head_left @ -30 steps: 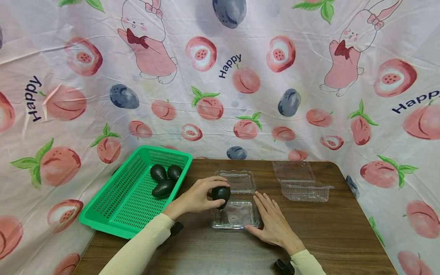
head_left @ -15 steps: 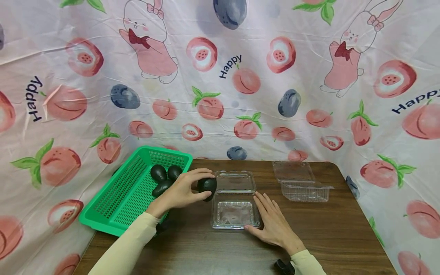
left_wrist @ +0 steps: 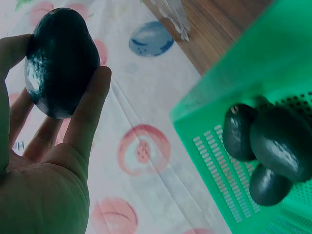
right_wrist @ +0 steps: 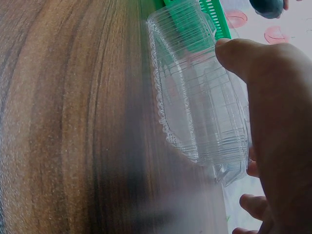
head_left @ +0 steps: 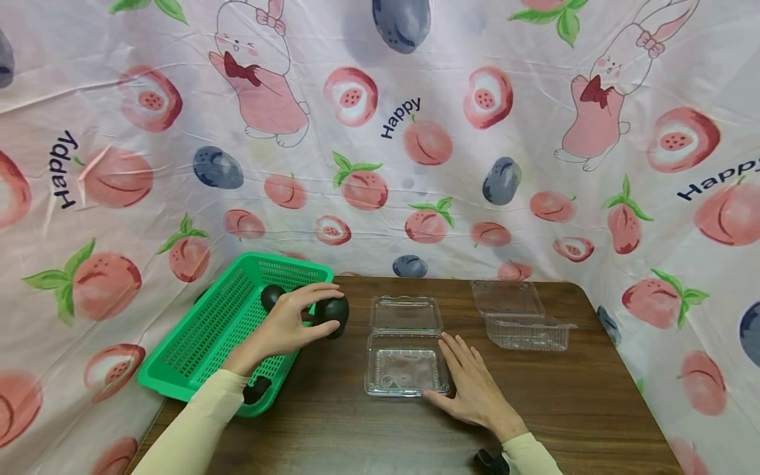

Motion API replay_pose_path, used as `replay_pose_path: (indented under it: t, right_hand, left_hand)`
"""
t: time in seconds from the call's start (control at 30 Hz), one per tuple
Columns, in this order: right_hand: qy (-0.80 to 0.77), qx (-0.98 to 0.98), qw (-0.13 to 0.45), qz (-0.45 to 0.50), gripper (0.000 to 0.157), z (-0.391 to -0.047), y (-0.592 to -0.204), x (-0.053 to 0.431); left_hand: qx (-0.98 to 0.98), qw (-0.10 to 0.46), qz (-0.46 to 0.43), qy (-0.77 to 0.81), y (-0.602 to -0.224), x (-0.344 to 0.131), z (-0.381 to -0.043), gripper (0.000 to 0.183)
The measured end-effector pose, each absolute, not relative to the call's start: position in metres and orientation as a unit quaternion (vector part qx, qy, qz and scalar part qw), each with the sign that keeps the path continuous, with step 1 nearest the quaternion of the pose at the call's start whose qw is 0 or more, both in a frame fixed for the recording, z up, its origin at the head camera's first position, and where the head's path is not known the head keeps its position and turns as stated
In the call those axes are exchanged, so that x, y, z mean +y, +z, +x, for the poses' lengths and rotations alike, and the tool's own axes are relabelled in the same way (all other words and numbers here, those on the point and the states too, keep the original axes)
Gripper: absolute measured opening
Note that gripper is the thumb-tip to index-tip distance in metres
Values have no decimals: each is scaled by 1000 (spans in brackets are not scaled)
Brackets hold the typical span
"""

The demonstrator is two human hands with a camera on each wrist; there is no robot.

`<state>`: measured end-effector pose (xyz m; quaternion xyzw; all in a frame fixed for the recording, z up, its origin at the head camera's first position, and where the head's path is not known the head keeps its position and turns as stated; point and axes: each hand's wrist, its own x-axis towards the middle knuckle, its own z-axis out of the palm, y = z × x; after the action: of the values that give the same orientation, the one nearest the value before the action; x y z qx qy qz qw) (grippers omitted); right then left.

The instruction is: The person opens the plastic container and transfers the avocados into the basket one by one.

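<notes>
In the head view my left hand (head_left: 289, 324) grips a dark avocado (head_left: 331, 313) between thumb and fingers, raised beside the right rim of the green basket (head_left: 178, 389). The left wrist view shows that avocado (left_wrist: 61, 63) whole and glossy. Below it, several more avocados (left_wrist: 280, 141) lie in the basket; in the head view my hand hides most of them. My right hand (head_left: 475, 389), fingers straight, rests against the right side of an open clear plastic clamshell box (head_left: 406, 373). Its thumb touches the front corner of the box, which has nothing in it.
A second clear clamshell box (head_left: 527, 332) stands with its lid up at the back right of the brown wooden table (head_left: 570, 402). A cloth (head_left: 427, 178) printed with peaches and rabbits hangs behind and along both sides.
My left hand has carried the avocado leftward, from over the clamshell box to beside the basket. My right hand has stayed at the box.
</notes>
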<state>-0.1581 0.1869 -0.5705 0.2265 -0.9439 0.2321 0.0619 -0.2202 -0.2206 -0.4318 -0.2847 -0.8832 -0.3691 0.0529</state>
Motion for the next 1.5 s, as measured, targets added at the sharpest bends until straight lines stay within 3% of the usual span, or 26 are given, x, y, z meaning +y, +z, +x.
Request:
replay_pose_path:
  t: [0.23, 0.8, 1.5]
  right_hand:
    - [260, -928, 109, 243, 110, -157, -576, 187]
    - [235, -943, 55, 227, 110, -158, -569, 186]
    - [230, -943, 63, 232, 111, -159, -570, 187]
  left_hand:
    - [-895, 80, -267, -348, -430, -242, -222, 53]
    - [-905, 94, -239, -338, -428, -292, -228, 53]
    - [-927, 91, -184, -315, -436, -334, -242, 53]
